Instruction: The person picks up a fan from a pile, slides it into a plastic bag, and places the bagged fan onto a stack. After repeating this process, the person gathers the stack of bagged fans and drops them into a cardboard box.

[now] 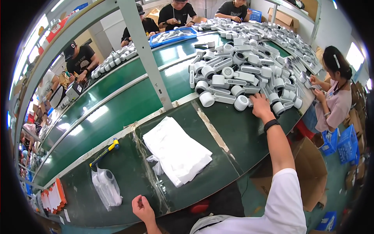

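Observation:
My right hand point(260, 106) reaches into the near edge of a big pile of white handheld devices with round heads and flat handles, which look like small fans or dryers. Its spread fingers touch the pile beside one device with a slotted round head point(241, 103); no firm hold shows. Down at the table's near edge, my left hand point(143, 210) hovers with curled fingers and nothing visible in them. Between the hands lies a stack of white plastic bags point(177, 152). Left of it, a device in a clear bag point(106, 188) rests near a yellow-and-black hammer-like tool point(105, 152).
A metal post point(146, 54) rises between the dark green table point(128, 175) and the green conveyor point(117, 103). Orange-and-white boxes point(53, 197) stand far left. Several co-workers sit around, one at the right. A cardboard box point(300, 171) and blue crates point(346, 144) are on the floor.

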A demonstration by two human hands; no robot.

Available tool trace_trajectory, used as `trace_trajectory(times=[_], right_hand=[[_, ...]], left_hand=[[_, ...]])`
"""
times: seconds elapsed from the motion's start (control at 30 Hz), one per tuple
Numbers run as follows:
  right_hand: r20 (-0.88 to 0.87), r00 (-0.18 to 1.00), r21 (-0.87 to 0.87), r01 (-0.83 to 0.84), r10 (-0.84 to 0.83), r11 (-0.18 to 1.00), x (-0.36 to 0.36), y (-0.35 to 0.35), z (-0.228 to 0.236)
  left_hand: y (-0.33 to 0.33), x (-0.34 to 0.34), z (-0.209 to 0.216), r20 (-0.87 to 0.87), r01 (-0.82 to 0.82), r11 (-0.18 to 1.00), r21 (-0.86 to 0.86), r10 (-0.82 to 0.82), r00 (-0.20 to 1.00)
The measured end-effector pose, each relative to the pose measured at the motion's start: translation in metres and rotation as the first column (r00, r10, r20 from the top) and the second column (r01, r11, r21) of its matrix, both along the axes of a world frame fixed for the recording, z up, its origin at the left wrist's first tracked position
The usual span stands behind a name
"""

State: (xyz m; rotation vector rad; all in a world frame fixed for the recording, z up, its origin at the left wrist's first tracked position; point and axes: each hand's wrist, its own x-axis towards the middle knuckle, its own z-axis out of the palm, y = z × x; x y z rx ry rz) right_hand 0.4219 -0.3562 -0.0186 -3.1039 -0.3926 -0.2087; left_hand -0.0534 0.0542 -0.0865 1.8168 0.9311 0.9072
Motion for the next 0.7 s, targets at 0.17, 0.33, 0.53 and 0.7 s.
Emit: trace_trajectory(times=[0.17, 0.33, 0.53, 0.7], right_hand=[[0.115, 0.983, 0.033, -0.144, 0.140, 0.989, -0.024, -0.009, -0.009], [0.162, 0.977, 0.452, -0.200, 0.141, 0.869, -0.101, -0.011, 0.022], [-0.178, 0.890, 0.980, 0.199, 0.419, -0.006, -0.213, 0.013, 0.014], [-0.213, 0.928, 0.975, 0.223, 0.306, 0.001, -0.285, 0.040, 0.000]], left_hand=[[0.000, 0.004, 0.000, 0.009, -0.022, 1.000, 0.019, 0.022, 1.000], [-0.011, 0.017, 0.031, 0.085, 0.068, 0.984, -0.165, -0.055, 0.995], [-0.071, 0.081, 0.103, -0.144, 0.546, 0.712, 0.442, -0.544, 0.827], [-0.100, 0.136, 0.099, -0.441, 0.686, 0.408, 0.603, -0.546, 0.712]])
